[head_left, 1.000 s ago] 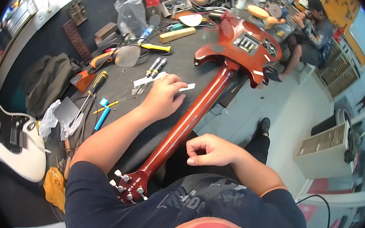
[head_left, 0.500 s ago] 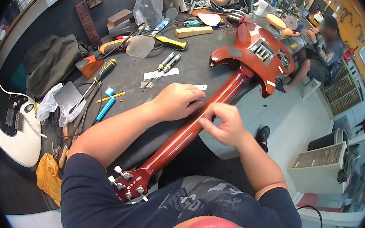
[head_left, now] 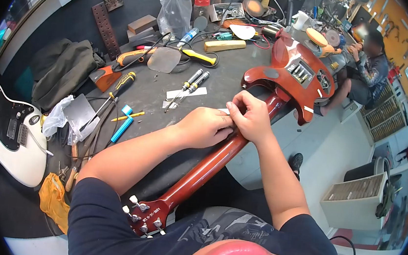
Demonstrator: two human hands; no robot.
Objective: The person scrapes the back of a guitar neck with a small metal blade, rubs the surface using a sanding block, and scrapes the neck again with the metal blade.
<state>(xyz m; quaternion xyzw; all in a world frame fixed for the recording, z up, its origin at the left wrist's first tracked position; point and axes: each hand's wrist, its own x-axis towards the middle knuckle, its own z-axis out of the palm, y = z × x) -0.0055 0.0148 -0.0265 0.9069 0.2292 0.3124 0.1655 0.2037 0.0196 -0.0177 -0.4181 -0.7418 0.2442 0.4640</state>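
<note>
A reddish-brown electric guitar [head_left: 265,78] lies face down, its open rear cavities showing. Its glossy neck [head_left: 203,171] runs diagonally toward me, ending at a headstock [head_left: 153,215] with white-buttoned tuners near my torso. Over the upper half of the neck, my left hand [head_left: 207,127] is closed, fingers curled. Right against it, my right hand [head_left: 251,116] is closed in a pinch above the neck. Whatever sits between the fingers is hidden. Two small precision screwdrivers [head_left: 194,83] lie on white strips [head_left: 201,92] just beyond my left hand.
A white guitar body [head_left: 13,157] lies at far left. The dark bench [head_left: 159,111] carries a yellow-black screwdriver [head_left: 124,84], a blue tool [head_left: 123,125], a soldering iron [head_left: 198,55], a wooden block [head_left: 225,45] and cables. Another person [head_left: 369,69] sits at the back right.
My right hand has moved up and left to meet my left hand, its thumb and fingers now pinched together. The view has shifted slightly.
</note>
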